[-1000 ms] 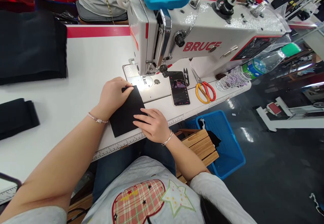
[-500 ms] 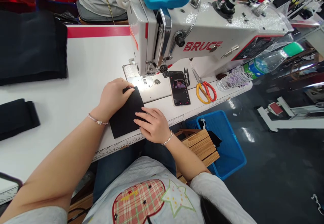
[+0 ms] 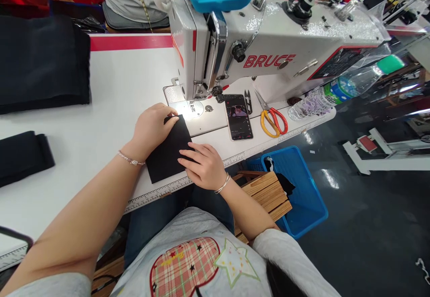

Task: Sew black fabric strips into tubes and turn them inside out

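Observation:
A rectangular piece of black fabric lies flat at the front of the white sewing table, just short of the sewing machine's needle plate. My left hand pinches its far upper corner between thumb and fingers. On the near right edge of the fabric rests my right hand, its fingers stretched out and slightly apart over the cloth. The machine's presser foot and needle area is a little beyond the fabric, apart from it.
Right of the needle plate lie a phone, thread snips, scissors and a plastic bottle. Folded black fabric piles are at the left. A blue basket and a wooden stool stand below the table edge.

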`<state>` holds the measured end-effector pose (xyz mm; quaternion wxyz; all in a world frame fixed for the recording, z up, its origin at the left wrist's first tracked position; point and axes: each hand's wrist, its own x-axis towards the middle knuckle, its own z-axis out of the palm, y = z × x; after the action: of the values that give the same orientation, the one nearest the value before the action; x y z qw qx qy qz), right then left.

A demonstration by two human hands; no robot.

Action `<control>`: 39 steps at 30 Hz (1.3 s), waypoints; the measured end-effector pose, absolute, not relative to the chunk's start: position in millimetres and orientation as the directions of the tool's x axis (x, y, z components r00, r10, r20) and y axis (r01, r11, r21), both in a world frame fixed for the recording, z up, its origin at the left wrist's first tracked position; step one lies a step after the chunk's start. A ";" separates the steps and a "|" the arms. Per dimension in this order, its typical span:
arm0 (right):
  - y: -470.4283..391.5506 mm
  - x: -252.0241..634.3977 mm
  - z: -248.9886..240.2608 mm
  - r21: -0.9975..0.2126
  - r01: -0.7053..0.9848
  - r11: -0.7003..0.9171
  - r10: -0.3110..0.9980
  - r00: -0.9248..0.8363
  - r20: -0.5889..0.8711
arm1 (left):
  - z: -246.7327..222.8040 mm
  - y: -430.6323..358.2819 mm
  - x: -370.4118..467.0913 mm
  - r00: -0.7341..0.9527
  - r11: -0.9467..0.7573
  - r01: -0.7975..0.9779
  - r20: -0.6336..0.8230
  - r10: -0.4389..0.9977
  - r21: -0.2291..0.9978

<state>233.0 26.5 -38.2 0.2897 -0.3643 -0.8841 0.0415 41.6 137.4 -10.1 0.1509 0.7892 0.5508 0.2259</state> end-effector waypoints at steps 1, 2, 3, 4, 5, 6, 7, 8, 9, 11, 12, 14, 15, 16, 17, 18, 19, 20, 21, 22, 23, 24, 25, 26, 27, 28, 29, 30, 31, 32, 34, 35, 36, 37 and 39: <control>26.5 232.9 -37.8 -0.283 0.623 0.729 0.670 -0.567 0.479 | -9.8 137.1 41.9 0.290 -0.348 0.801 0.192 0.938 0.487; 26.5 232.8 -37.5 -0.282 0.625 0.728 0.671 -0.567 0.478 | -9.4 136.8 42.1 0.288 -0.347 0.802 0.193 0.938 0.486; 26.5 232.7 -37.1 -0.280 0.627 0.727 0.672 -0.566 0.478 | -9.1 136.6 42.2 0.286 -0.346 0.805 0.196 0.938 0.482; 26.5 232.6 -36.8 -0.279 0.627 0.727 0.672 -0.566 0.478 | -9.0 136.5 42.3 0.285 -0.346 0.809 0.198 0.938 0.475; 26.5 232.5 -36.6 -0.278 0.627 0.727 0.671 -0.566 0.479 | -9.0 136.4 42.3 0.286 -0.348 0.813 0.201 0.937 0.467; 26.5 232.5 -36.5 -0.278 0.627 0.727 0.671 -0.566 0.479 | -9.2 136.5 42.2 0.288 -0.352 0.815 0.205 0.935 0.460; 26.5 232.5 -36.5 -0.278 0.628 0.727 0.671 -0.566 0.478 | -9.7 136.6 42.0 0.292 -0.356 0.816 0.208 0.934 0.455; 26.4 232.6 -36.6 -0.277 0.627 0.728 0.671 -0.567 0.477 | -10.3 136.9 41.7 0.295 -0.361 0.816 0.212 0.932 0.451; 26.4 232.7 -36.8 -0.278 0.627 0.728 0.671 -0.568 0.477 | -11.2 137.2 41.4 0.298 -0.366 0.815 0.217 0.930 0.449; 26.2 233.0 -37.6 -0.280 0.624 0.729 0.671 -0.571 0.474 | -13.2 137.9 40.7 0.300 -0.374 0.814 0.229 0.926 0.445; 26.1 233.1 -38.2 -0.283 0.622 0.730 0.671 -0.573 0.471 | -14.2 138.2 40.5 0.300 -0.377 0.814 0.235 0.925 0.443; 25.9 233.6 -39.5 -0.289 0.620 0.730 0.673 -0.577 0.463 | -15.7 138.6 40.1 0.299 -0.379 0.810 0.242 0.923 0.446; 25.8 233.9 -40.1 -0.292 0.619 0.729 0.675 -0.578 0.460 | -16.1 138.8 40.1 0.298 -0.379 0.808 0.241 0.924 0.451; 25.7 234.1 -40.7 -0.295 0.617 0.729 0.674 -0.578 0.460 | -16.3 138.9 40.1 0.296 -0.376 0.806 0.239 0.925 0.458; 25.6 234.4 -41.2 -0.296 0.615 0.731 0.673 -0.578 0.463 | -16.1 138.9 40.1 0.293 -0.373 0.803 0.237 0.926 0.465; 25.6 234.7 -41.6 -0.296 0.611 0.734 0.670 -0.578 0.467 | -15.8 138.9 40.1 0.287 -0.367 0.802 0.234 0.929 0.471; 25.6 235.0 -42.0 -0.296 0.607 0.737 0.666 -0.577 0.473 | -15.4 138.9 40.0 0.280 -0.358 0.802 0.229 0.932 0.478; 25.6 235.3 -42.3 -0.296 0.603 0.741 0.661 -0.577 0.479 | -14.9 138.9 39.9 0.270 -0.346 0.804 0.223 0.937 0.483; 25.6 235.6 -42.5 -0.296 0.598 0.745 0.656 -0.578 0.485 | -14.3 138.8 39.7 0.260 -0.334 0.806 0.215 0.941 0.488; 25.6 235.8 -42.7 -0.296 0.593 0.749 0.651 -0.577 0.492 | -13.6 138.7 39.4 0.250 -0.321 0.809 0.206 0.946 0.492; 25.7 235.9 -42.7 -0.296 0.588 0.753 0.646 -0.576 0.500 | -12.8 138.5 39.2 0.241 -0.308 0.813 0.197 0.950 0.494; 25.9 236.0 -42.7 -0.294 0.583 0.757 0.640 -0.575 0.509 | -11.8 138.1 39.0 0.235 -0.298 0.816 0.188 0.954 0.494; 26.1 236.1 -42.4 -0.291 0.578 0.762 0.633 -0.574 0.519 | -10.6 137.4 38.9 0.230 -0.290 0.821 0.180 0.956 0.492; 26.4 236.2 -42.1 -0.286 0.573 0.768 0.625 -0.575 0.527 | -8.9 136.6 39.0 0.229 -0.285 0.826 0.173 0.958 0.487; 26.8 236.2 -41.5 -0.281 0.568 0.774 0.617 -0.577 0.534 | -7.0 135.6 39.3 0.229 -0.282 0.830 0.166 0.959 0.481; 27.2 236.2 -40.8 -0.274 0.563 0.780 0.609 -0.580 0.541 | -4.9 134.4 39.7 0.229 -0.278 0.833 0.161 0.960 0.478; 27.6 236.3 -40.0 -0.268 0.558 0.785 0.601 -0.584 0.545 | -2.6 133.2 40.2 0.227 -0.274 0.835 0.156 0.961 0.477; 27.9 236.3 -39.1 -0.263 0.554 0.790 0.595 -0.586 0.550 | -0.4 132.1 40.7 0.221 -0.267 0.837 0.153 0.963 0.478; 28.3 236.3 -38.3 -0.259 0.553 0.792 0.590 -0.587 0.554 | 1.6 131.1 41.2 0.213 -0.259 0.837 0.150 0.966 0.481; 28.6 236.3 -37.6 -0.256 0.552 0.794 0.587 -0.585 0.559 | 3.1 130.4 41.5 0.202 -0.249 0.838 0.147 0.968 0.486; 29.1 236.2 -36.4 -0.253 0.551 0.795 0.583 -0.580 0.569 | 4.6 130.0 41.9 0.182 -0.225 0.834 0.135 0.974 0.503; 29.3 236.1 -36.0 -0.252 0.549 0.797 0.580 -0.578 0.574 | 4.6 130.2 41.9 0.176 -0.217 0.830 0.129 0.976 0.513; 29.6 236.0 -35.5 -0.253 0.547 0.798 0.578 -0.576 0.578 | 4.3 130.6 41.9 0.174 -0.214 0.824 0.126 0.977 0.524; 29.9 235.8 -34.9 -0.253 0.545 0.799 0.576 -0.575 0.581 | 4.0 131.1 42.0 0.176 -0.216 0.817 0.126 0.976 0.534; 30.6 235.0 -33.2 -0.253 0.546 0.799 0.575 -0.570 0.587 | 4.6 132.0 42.7 0.188 -0.227 0.809 0.128 0.974 0.542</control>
<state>235.0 30.6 -33.2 0.3391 -0.3164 -0.8857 0.0215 42.7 132.0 4.6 0.1807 0.7493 0.5948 0.2285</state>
